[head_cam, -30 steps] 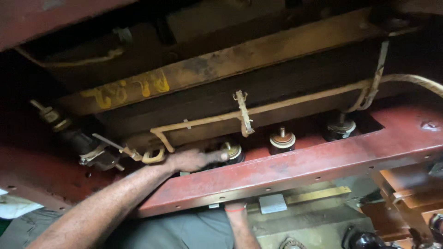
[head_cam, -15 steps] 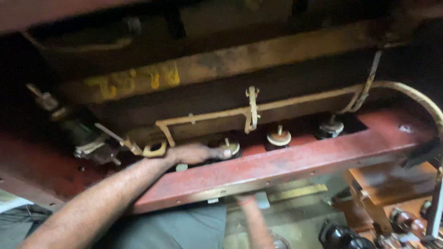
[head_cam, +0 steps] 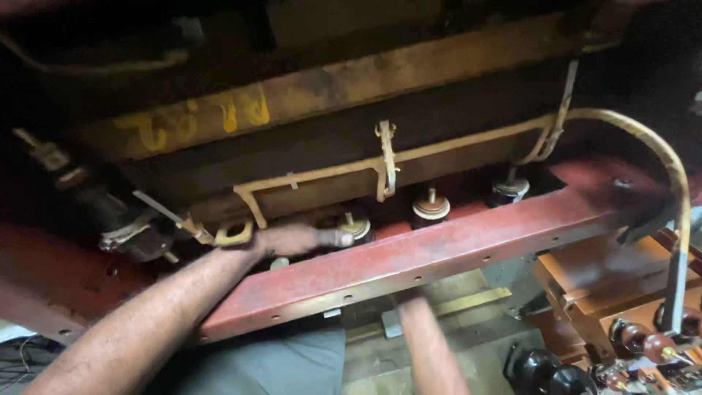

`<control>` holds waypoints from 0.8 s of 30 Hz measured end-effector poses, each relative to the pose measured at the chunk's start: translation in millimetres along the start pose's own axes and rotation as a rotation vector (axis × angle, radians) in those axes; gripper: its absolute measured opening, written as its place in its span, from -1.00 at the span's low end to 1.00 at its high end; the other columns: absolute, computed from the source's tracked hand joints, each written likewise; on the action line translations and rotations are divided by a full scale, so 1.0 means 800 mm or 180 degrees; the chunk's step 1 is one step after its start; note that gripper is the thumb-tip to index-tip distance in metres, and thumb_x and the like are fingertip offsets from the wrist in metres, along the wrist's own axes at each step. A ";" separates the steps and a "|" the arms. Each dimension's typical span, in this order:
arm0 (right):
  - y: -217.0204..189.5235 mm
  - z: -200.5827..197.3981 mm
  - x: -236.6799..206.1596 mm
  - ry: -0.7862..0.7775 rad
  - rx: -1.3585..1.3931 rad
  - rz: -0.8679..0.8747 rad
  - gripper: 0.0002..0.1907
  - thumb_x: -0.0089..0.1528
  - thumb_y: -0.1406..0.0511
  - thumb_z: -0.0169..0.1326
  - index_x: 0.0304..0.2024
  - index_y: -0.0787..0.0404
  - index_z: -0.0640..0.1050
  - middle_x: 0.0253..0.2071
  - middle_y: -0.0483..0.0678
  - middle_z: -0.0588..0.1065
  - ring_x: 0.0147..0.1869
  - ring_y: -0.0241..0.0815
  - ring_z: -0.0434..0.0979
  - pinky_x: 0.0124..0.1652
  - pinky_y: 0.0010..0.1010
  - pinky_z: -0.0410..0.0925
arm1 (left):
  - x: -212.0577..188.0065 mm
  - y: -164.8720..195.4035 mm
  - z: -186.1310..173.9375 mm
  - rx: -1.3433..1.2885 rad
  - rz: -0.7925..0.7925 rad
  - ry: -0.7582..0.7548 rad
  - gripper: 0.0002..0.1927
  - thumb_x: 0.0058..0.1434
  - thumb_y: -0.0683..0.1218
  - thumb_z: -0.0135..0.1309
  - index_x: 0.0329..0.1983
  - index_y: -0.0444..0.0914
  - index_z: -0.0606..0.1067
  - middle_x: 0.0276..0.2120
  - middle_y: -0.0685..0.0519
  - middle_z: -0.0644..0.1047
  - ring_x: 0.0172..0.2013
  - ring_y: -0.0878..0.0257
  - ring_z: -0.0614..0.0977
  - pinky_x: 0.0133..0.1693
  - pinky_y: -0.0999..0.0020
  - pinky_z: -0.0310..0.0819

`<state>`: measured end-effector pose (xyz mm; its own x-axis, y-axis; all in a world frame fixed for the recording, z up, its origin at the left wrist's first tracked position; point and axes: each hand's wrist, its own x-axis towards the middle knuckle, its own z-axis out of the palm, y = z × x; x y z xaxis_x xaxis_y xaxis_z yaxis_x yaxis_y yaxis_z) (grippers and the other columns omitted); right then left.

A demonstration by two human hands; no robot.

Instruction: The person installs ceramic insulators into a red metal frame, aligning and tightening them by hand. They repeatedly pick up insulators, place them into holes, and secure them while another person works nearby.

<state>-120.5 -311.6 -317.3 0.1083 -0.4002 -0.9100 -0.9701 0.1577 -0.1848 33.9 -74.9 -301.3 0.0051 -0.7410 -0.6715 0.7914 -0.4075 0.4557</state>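
Head view showed the round terminal stud [head_cam: 356, 228] sitting behind the red steel rail [head_cam: 439, 252], first of three in a row, with the left hand [head_cam: 292, 239] reaching over the rail and its fingers [head_cam: 333, 238] touching that stud's cap; whether they pinched it or merely rested there could not be told. The forearm lay across the rail, likely for support. Beside the hand sat a tan ring lug [head_cam: 232, 234] on a strap. The second stud [head_cam: 430, 207] and third stud [head_cam: 510, 190] stood further along. The right hand was hidden under the rail; only its blurred forearm [head_cam: 428, 351] showed.
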 end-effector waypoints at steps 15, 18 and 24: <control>-0.004 -0.011 0.022 0.0067 -0.0124 0.0090 -0.54 0.28 0.12 0.02 0.15 0.21 0.45 0.07 0.06 0.51 0.13 0.03 0.54 0.04 -0.09 0.46 | -0.008 0.010 0.006 -0.0449 0.0715 -0.0085 -0.21 0.23 0.29 0.08 0.44 -0.18 0.31 0.37 0.00 0.41 0.33 0.11 0.38 0.32 0.16 0.17; 0.010 0.002 0.003 0.0107 -0.0122 0.0054 -0.54 0.28 0.12 0.03 0.15 0.21 0.45 0.08 0.06 0.51 0.13 0.03 0.54 0.05 -0.10 0.46 | -0.011 0.011 0.004 -0.0276 0.0714 0.0002 -0.22 0.23 0.28 0.08 0.44 -0.17 0.31 0.36 0.01 0.42 0.34 0.12 0.37 0.33 0.17 0.15; 0.112 0.080 -0.084 0.0449 -0.0022 0.0109 -0.54 0.27 0.13 0.05 0.15 0.21 0.45 0.08 0.06 0.51 0.14 0.02 0.54 0.06 -0.10 0.46 | -0.013 0.017 0.003 -0.0367 0.0489 0.0034 -0.20 0.16 0.27 0.14 0.42 -0.15 0.33 0.34 0.00 0.46 0.33 0.13 0.42 0.34 0.21 0.19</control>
<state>-201.0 -212.7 -296.7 0.0439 -0.5177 -0.8544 -0.9742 0.1675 -0.1515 43.2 -74.1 -287.2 0.1373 -0.7837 -0.6057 0.8456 -0.2258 0.4837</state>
